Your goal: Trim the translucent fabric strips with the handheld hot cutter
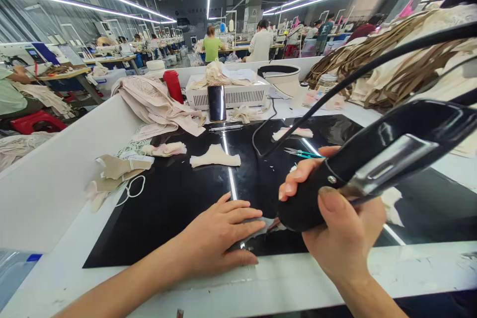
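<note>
Iron (372, 164) (black) gripped by right hand (343, 228).

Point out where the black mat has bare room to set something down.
The black mat is bare between the cream fabric piece and the left hand, and left of that hand. It is crowded at the right, where the right hand holds the black tool near the scissors.

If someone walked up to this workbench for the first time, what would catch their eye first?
Most likely the big black handheld tool at right, gripped by the right hand, its cord arching away over the glossy black mat. Beside it, the left hand lies flat on the mat, and a red bottle stands out among beige fabric pieces further back.
</note>
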Motion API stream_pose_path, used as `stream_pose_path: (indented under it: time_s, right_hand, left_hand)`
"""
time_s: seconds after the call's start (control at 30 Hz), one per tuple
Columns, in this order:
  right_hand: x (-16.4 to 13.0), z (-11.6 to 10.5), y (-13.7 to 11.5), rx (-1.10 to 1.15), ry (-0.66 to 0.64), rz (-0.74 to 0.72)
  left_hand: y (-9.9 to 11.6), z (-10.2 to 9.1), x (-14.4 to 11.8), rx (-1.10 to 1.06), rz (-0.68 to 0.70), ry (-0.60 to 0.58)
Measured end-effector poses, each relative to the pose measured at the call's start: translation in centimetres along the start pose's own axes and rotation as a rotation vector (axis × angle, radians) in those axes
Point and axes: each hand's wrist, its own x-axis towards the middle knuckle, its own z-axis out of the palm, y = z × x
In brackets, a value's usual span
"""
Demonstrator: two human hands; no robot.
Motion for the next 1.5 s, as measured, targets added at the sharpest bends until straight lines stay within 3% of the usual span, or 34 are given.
stream_pose_path:
  time_s: [0.23,0.67,1.03,1.1,1.27,1.5]
  right_hand:
    - [-0.3,-0.4,0.4,-0.009,-0.017,-0.007]
    - [1.1,-1.1,-0.4,-0.021,0.095,-0.068]
    - [0.9,-1.5,0.0,-0.071,0.086,-0.074]
    - [1.0,-1.6,0.0,-0.066,0.082,-0.071]
    - [1.1,-2.5,-0.2,-0.165,0.030,-0.094]
    - [1.6,-4.8,0.2,-0.511,0.073,-0.113]
  left_hand:
    - [0.2,0.0,0.1,0.018,-0.005,0.001]
    - [0.2,-0.1,0.1,0.017,-0.009,-0.020]
    - [0.3,-0.3,0.1,-0.021,-0.038,-0.022]
    - [0.2,-0.3,0.0,-0.047,-0.063,0.013]
    - [-0.4,0.5,0.1,0.002,-0.240,0.258]
    - [-1.1,1.7,0.7,-0.112,-0.269,0.357]
